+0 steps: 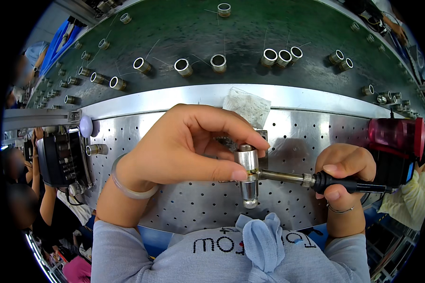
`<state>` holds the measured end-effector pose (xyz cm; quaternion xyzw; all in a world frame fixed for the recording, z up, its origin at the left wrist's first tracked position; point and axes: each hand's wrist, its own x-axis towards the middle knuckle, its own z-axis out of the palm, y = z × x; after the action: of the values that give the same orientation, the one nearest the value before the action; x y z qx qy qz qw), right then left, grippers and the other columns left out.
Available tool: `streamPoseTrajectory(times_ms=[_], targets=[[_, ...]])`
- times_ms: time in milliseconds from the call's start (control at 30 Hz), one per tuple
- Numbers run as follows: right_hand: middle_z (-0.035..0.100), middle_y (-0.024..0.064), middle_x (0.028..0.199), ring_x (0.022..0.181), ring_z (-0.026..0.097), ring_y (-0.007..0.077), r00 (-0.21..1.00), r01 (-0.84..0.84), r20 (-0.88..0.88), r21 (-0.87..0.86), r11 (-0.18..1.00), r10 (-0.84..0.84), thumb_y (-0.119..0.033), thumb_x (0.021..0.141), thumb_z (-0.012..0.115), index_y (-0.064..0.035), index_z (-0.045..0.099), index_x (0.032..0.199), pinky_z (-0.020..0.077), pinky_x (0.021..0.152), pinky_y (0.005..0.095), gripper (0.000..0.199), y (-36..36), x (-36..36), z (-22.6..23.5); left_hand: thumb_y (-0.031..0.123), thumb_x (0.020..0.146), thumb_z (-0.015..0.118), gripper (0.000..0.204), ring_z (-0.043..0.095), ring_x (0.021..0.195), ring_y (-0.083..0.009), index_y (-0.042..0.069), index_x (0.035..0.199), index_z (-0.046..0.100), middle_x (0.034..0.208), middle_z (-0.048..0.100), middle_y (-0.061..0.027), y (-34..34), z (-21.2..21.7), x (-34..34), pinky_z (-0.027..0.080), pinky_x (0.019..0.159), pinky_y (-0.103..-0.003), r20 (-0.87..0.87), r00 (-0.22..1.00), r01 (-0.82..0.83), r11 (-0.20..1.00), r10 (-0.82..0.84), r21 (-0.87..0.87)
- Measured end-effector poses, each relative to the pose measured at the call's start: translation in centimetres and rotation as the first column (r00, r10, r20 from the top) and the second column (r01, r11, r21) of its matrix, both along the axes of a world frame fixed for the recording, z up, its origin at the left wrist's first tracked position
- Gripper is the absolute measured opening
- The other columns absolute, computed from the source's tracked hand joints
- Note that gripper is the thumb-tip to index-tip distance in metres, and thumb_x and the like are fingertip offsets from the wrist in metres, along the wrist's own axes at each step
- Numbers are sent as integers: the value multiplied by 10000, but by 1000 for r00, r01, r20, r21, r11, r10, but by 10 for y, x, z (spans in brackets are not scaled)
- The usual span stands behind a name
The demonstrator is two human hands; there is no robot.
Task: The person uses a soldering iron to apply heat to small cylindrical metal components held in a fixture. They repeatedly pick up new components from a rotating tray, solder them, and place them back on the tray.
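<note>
1. Left hand (174, 146) pinches a shiny metal cylinder (247, 162) between thumb and fingers, over the middle of a perforated metal worktop (174, 207).
2. Right hand (348, 167) grips a soldering iron (293, 178) by its black handle (322, 182), its tip at the right side of the cylinder's middle seam.
3. Beyond, short metal sleeves (185, 72) with thin wires stand on a green belt (311, 28).

Left hand (172, 144) in a pinch — right hand (349, 162) curled
</note>
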<state>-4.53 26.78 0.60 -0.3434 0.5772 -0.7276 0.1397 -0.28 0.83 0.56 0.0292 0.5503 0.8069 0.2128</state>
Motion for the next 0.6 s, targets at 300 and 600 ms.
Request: streamPoseTrajectory(times_ms=[300, 600], targets=[[540, 52, 616, 486, 505, 124, 989, 98, 114, -32, 995, -93, -61, 703, 748, -2, 520, 827, 388, 457, 238, 267, 6, 0, -1, 35, 609, 786, 527, 592, 917, -179, -66, 1084, 581, 997, 607, -151, -2, -14, -6, 512, 741, -229, -7, 998, 60, 994, -60, 95], [563, 69, 643, 514, 544, 132, 979, 116, 173, -28, 993, -109, -62, 687, 759, 2, 531, 842, 414, 473, 243, 283, 4, 2, -1, 43, 630, 770, 502, 582, 869, -146, -73, 1084, 589, 989, 598, -134, -9, -21, -6, 503, 704, -210, -10, 989, 150, 983, -150, 101]])
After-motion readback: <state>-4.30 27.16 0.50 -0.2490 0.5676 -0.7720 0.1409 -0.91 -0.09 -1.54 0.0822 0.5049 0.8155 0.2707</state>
